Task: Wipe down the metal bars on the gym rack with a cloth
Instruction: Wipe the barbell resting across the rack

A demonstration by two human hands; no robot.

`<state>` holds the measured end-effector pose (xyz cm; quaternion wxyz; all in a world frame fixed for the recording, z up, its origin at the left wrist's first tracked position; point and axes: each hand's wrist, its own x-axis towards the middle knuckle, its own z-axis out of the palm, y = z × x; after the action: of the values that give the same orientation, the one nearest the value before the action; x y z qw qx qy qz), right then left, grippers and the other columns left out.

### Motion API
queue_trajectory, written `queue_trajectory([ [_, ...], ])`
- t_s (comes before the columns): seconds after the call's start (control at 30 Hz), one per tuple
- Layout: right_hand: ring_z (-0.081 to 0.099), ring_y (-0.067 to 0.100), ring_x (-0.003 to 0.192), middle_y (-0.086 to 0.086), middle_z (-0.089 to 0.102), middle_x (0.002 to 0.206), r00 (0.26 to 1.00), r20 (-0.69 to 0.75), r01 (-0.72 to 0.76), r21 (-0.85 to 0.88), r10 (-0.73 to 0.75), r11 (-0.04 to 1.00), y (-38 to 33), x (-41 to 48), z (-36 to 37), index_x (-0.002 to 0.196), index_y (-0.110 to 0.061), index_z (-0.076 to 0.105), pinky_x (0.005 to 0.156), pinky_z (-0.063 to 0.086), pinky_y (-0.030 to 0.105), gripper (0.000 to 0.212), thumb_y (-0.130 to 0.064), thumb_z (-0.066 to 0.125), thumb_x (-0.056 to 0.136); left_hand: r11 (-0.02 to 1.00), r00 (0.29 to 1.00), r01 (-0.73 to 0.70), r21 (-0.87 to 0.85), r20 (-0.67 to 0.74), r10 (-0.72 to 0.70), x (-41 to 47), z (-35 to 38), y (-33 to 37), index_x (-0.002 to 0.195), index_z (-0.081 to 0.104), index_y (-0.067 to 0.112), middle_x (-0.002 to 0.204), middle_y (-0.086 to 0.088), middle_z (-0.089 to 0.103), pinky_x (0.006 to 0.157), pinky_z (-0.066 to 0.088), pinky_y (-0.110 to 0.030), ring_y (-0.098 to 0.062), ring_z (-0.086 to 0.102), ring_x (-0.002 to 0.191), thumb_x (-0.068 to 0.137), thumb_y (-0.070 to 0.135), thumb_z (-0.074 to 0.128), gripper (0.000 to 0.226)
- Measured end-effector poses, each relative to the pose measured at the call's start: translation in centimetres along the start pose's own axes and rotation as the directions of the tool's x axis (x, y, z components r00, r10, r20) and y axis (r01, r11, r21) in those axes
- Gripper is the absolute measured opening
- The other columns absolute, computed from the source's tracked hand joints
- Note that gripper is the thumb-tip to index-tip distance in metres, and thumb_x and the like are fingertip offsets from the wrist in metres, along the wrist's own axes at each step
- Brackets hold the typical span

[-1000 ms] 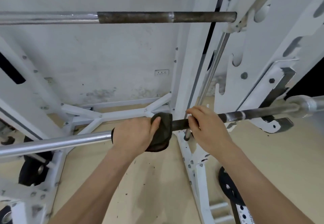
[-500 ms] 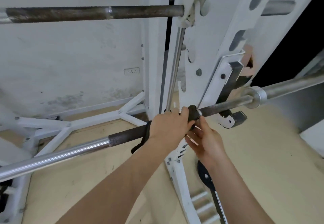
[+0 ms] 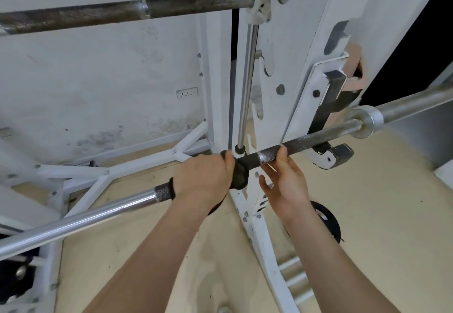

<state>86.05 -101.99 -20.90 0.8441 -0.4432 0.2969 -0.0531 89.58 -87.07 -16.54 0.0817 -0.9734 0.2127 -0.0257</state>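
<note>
A long barbell point(image 3: 81, 217) runs across the white rack from lower left to upper right, shiny on the left and dark and knurled in the middle. My left hand point(image 3: 203, 178) grips it with a dark cloth point(image 3: 239, 174) wrapped around the bar. Just right of the cloth, my right hand point(image 3: 284, 183) is under the bar, palm up, thumb against the knurled part and fingers loosely spread. A second, rusty bar point(image 3: 122, 11) hangs higher up on the rack.
A chrome guide rod point(image 3: 247, 87) stands vertically just behind my hands. The white rack upright point(image 3: 306, 55) and a dark bar hook point(image 3: 331, 107) are to the right. A black weight plate point(image 3: 328, 222) lies on the beige floor. White base struts point(image 3: 98, 178) spread to the left.
My left hand slid the cloth rightward along the bar to the knurled section. My right hand went from gripping over the bar to cupping it from below. The view turned right.
</note>
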Motion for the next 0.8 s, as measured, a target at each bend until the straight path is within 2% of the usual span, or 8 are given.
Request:
queue_trajectory([
  [0.1,0.062,0.015,0.115,0.001,0.071,0.116,1.0,0.025,-0.01,-0.011,0.011,1.0,0.1,-0.2,0.1,0.113,-0.022,0.064,0.094,0.047,0.039,0.038,-0.052,0.051,0.094,0.992,0.993,-0.119,-0.044,-0.027,0.118,2.6,-0.4,2.4,0.126,0.04,0.012,0.067,-0.002,0.033,0.054,0.037,-0.036,-0.026,0.043,0.065,0.097,0.016,0.038,0.029],
  [0.2,0.065,0.019,0.112,0.004,0.072,0.113,0.99,0.094,-0.103,0.011,0.102,0.995,0.5,-1.1,0.3,0.118,-0.021,0.067,0.099,0.048,0.047,0.049,-0.059,0.051,0.091,0.983,0.98,-0.152,-0.104,-0.141,0.137,1.8,-0.1,3.9,0.124,0.041,0.017,0.071,-0.002,0.044,0.054,0.039,-0.035,-0.024,0.05,0.064,0.102,0.034,0.034,0.029],
  [0.37,0.065,0.015,0.108,0.001,0.072,0.11,0.944,0.293,-0.036,-0.373,0.155,0.927,1.1,-3.6,0.0,0.119,-0.018,0.065,0.094,0.046,0.038,0.035,-0.043,0.057,0.095,0.975,0.962,-0.174,-0.136,-0.233,0.139,-3.0,3.0,-0.9,0.147,0.027,0.022,0.119,0.001,0.058,0.072,0.044,-0.035,-0.021,0.061,0.098,0.097,0.045,0.036,0.055],
  [0.47,0.059,0.01,0.067,0.006,0.063,0.072,0.959,0.283,0.158,-0.541,0.002,0.826,1.9,-4.5,1.0,0.091,0.004,0.064,0.07,0.044,0.026,0.027,-0.023,0.063,0.094,0.946,0.975,-0.189,-0.262,-0.166,0.148,-5.6,3.1,-3.1,0.15,0.026,0.023,0.142,0.003,0.046,0.102,0.04,-0.037,-0.019,0.049,0.123,0.092,0.039,0.051,0.065],
  [0.57,0.048,0.017,0.062,0.011,0.051,0.065,0.968,0.191,0.246,-0.616,-0.162,0.748,2.7,-4.5,1.1,0.075,0.01,0.056,0.063,0.041,0.03,0.035,-0.019,0.062,0.093,0.877,0.992,-0.098,-0.471,-0.118,0.047,-6.3,1.3,-4.0,0.147,0.031,0.032,0.14,0.011,0.046,0.101,0.043,-0.031,-0.013,0.048,0.12,0.096,0.037,0.047,0.053],
  [0.67,0.058,0.018,0.069,0.006,0.063,0.075,0.922,0.102,0.305,-0.785,-0.374,0.538,2.5,-3.8,-0.5,0.075,-0.011,0.064,0.064,0.048,0.03,0.024,-0.025,0.061,0.094,0.909,0.995,-0.055,-0.414,-0.095,0.017,-5.1,0.4,-3.1,0.145,0.031,0.03,0.13,0.008,0.054,0.092,0.049,-0.033,-0.015,0.055,0.111,0.1,0.041,0.039,0.047],
  [0.73,0.059,0.017,0.081,0.004,0.061,0.098,0.855,0.074,0.285,-0.894,-0.514,0.345,1.9,-3.7,-1.1,0.098,-0.017,0.068,0.07,0.05,0.03,0.014,-0.027,0.061,0.093,0.961,0.993,-0.084,-0.262,-0.1,0.06,-3.5,0.9,-1.6,0.148,0.026,0.026,0.127,0.003,0.056,0.087,0.05,-0.036,-0.019,0.057,0.106,0.101,0.041,0.035,0.05],
  [0.8,0.055,0.02,0.095,0.006,0.05,0.117,0.739,0.13,0.29,-0.947,-0.661,0.137,1.4,-3.8,-0.8,0.124,-0.015,0.059,0.079,0.052,0.035,0.035,-0.018,0.063,0.09,0.968,0.988,-0.123,-0.221,-0.115,0.099,-1.9,1.3,0.0,0.149,0.024,0.022,0.125,0.0,0.057,0.083,0.05,-0.037,-0.022,0.059,0.102,0.102,0.036,0.036,0.05],
])
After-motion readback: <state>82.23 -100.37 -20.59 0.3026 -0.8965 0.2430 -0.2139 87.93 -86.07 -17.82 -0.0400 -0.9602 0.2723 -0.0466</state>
